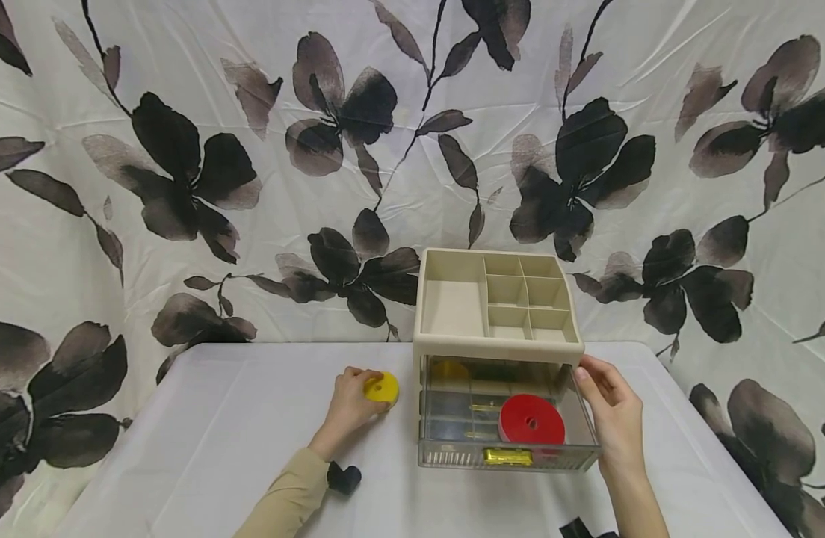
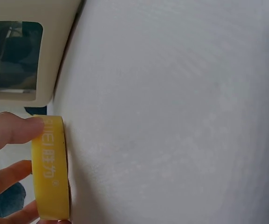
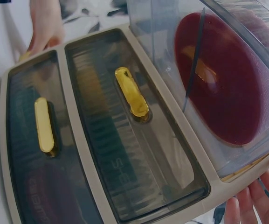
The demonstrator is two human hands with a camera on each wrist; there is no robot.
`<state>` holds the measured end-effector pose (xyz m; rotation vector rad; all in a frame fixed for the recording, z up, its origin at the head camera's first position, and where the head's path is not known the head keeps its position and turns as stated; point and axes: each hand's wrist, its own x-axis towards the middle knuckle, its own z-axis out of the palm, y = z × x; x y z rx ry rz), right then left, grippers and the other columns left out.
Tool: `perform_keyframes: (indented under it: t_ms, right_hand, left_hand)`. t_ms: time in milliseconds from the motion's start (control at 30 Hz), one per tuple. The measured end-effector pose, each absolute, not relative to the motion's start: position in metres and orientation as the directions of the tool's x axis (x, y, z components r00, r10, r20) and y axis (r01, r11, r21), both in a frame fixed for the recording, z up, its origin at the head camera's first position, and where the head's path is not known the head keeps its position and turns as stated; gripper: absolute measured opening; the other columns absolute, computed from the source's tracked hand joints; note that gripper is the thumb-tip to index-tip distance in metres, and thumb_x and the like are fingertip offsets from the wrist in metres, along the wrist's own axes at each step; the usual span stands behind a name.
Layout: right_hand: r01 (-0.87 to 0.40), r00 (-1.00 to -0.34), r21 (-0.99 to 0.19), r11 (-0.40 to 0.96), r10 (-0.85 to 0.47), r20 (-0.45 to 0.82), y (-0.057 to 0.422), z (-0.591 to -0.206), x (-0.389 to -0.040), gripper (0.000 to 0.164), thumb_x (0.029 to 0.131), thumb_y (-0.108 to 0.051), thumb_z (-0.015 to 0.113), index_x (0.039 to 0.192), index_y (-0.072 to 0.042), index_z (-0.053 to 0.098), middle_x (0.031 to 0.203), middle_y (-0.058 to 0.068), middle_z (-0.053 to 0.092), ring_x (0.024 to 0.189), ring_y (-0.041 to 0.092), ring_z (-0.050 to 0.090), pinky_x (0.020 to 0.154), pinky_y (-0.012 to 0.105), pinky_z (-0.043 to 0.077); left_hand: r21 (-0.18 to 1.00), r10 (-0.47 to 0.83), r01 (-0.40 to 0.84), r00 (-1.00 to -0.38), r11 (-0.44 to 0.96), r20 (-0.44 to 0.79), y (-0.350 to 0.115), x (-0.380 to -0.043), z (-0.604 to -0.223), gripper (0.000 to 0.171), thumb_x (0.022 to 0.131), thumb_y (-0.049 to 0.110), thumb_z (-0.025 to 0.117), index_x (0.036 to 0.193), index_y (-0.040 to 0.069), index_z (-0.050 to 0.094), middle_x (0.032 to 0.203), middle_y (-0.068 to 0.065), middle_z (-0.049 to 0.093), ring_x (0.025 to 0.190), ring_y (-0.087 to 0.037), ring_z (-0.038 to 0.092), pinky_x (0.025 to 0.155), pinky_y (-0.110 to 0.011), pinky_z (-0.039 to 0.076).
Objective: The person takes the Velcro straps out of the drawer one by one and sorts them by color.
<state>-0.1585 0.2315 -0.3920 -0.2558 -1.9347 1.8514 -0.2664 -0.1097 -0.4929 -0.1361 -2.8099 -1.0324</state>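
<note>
half done at a guess, maybe less. yellow roll (image 1: 388, 391) at the left of the scene, out on the white table (image 1: 204, 418), with a gap between it and the cream box (image 1: 498, 347). held in the left hand (image 1: 349, 401), thumb on one side of the rim and fingers round the other, going by the left wrist view. flat or nearly flat, white lettering along the edge. can't tell whether resting fully on the table or lifted a touch.

right hand (image 1: 617, 418) over at the right side of the box, beside the open drawer (image 1: 446, 454). fingers loose and fairly straight, touching the edge, not holding anything as far as visible. probably just steadying the box, but only a hunch.

done so far, judging by how stuff lies: top drawer pulled out toward the near side, red roll (image 1: 516, 422) in the right part of it. middle drawer (image 3: 129, 130) and bottom drawer (image 3: 55, 177) both closed, contents too dim to name.

left to do, again just a read: yellow roll not in any drawer, top drawer not pushed back in. no way to tell about anything beyond that.
</note>
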Motion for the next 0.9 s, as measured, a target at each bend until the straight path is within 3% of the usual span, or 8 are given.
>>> perform_keyframes:
  t_ms: [333,633,900]
  right_hand:
    - [-0.173,-0.881,-0.981,0.087,0.433,0.193,0.231,-0.392,-0.159,0.029,0.094,-0.014,0.060,0.121,-0.004,0.060,0.102,-0.020,0.065,0.098,-0.006,0.062,0.083,0.006,0.047]
    - [-0.155,-0.880,-0.983,0.098,0.439,0.183,0.230,-0.394,-0.157,0.031,0.094,-0.016,0.060,0.123,-0.005,0.060,0.103,-0.019,0.064,0.098,-0.006,0.061,0.083,0.005,0.047]
    - [-0.152,-0.878,-0.982,0.111,0.440,0.185,0.229,-0.394,-0.155,0.033,0.094,-0.019,0.061,0.123,-0.005,0.059,0.104,-0.020,0.064,0.099,-0.006,0.060,0.084,0.004,0.046]
  left_hand:
    - [0.560,0.072,0.150,-0.985,0.815,0.159,-0.113,-0.267,-0.493,0.054,0.066,0.024,0.086,0.115,0.009,0.067,0.112,-0.018,0.054,0.104,-0.033,0.049,0.085,-0.048,0.048]
    - [0.529,0.109,0.188,-0.978,0.828,0.177,-0.115,-0.263,-0.487,0.051,0.069,0.022,0.083,0.114,0.005,0.066,0.110,-0.019,0.055,0.099,-0.033,0.050,0.082,-0.048,0.049]
    - [0.541,0.060,0.138,-0.985,0.829,0.160,-0.118,-0.254,-0.479,0.049,0.072,0.023,0.081,0.115,0.006,0.066,0.116,-0.019,0.055,0.104,-0.036,0.052,0.082,-0.052,0.050]
